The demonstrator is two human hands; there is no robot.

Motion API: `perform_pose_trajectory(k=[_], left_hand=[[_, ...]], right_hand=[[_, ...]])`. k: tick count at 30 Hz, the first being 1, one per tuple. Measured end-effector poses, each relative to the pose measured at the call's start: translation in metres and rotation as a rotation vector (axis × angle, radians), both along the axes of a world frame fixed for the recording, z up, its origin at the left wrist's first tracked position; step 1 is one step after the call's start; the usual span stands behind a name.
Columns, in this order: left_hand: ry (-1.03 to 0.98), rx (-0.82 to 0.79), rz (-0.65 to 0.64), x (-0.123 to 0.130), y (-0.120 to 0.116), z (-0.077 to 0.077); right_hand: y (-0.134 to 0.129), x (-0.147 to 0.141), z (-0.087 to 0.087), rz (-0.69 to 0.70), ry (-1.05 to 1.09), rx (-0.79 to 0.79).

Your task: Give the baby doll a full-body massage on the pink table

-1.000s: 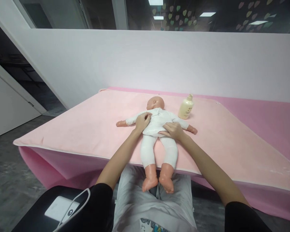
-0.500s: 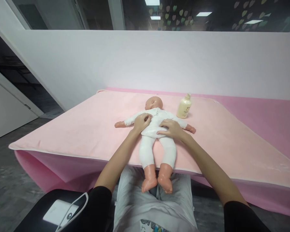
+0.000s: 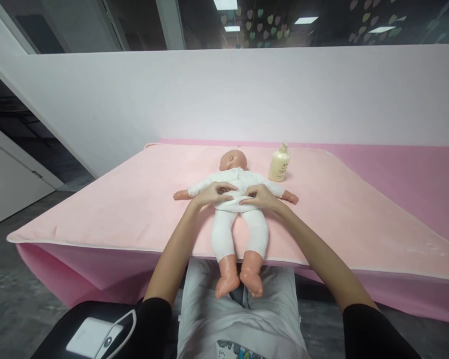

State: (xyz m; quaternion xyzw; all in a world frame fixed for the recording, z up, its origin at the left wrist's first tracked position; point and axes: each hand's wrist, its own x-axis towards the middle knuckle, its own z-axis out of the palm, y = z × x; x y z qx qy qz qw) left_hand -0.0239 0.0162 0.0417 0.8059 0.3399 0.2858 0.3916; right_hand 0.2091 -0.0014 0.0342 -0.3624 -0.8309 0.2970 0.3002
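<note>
A baby doll (image 3: pixel 240 180) in a white top and white leggings lies face down, its head turned left and its bare feet hanging past the near edge. My left hand (image 3: pixel 215 193) rests on the left side of its lower back, thumb and fingers apart around a little of the cloth. On the right side of the lower back lies my right hand (image 3: pixel 260 196), its thumb and fingers likewise apart. Whether either one pinches the fabric is too small to tell.
A cream pump bottle (image 3: pixel 279 163) stands right of the doll's head on the pink mat (image 3: pixel 134 199). Behind the mat rises a white wall (image 3: pixel 247 94). A white device with a cable (image 3: pixel 93 336) lies at the lower left.
My left hand has moved down the doll's back, level with my right hand, and its thumb now points inward. The view has shifted slightly.
</note>
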Motion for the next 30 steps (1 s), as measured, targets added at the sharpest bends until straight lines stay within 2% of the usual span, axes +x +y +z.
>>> perform_pose_trajectory(k=[2,5,9,12,14,18,22,27,30], left_hand=[[0.068,0.023,-0.003,0.001,-0.004,0.002],[0.130,0.085,0.077,0.008,-0.008,-0.002],[0.077,0.124,0.189,0.017,-0.005,-0.012],[0.025,0.102,0.206,0.017,-0.001,-0.018],[0.009,0.090,0.203,0.016,0.001,-0.019],[0.004,0.035,0.162,0.014,0.000,-0.016],[-0.002,0.014,0.144,0.018,0.000,-0.015],[-0.212,0.058,0.252,0.027,0.005,-0.024],[-0.305,0.081,0.423,0.029,0.009,-0.031]], right_hand=[[0.000,-0.001,0.001,-0.005,0.005,-0.025],[-0.001,-0.003,0.003,-0.010,-0.003,-0.057],[0.003,-0.004,0.004,-0.004,0.032,-0.108],[0.010,-0.001,-0.001,-0.114,0.246,-0.150],[0.015,0.003,-0.006,-0.189,0.308,-0.105],[0.021,0.007,-0.012,-0.168,0.117,-0.018],[0.021,0.002,-0.009,-0.138,0.002,0.021],[0.023,-0.008,-0.008,-0.155,-0.028,0.130],[0.025,-0.010,-0.012,-0.182,-0.005,0.146]])
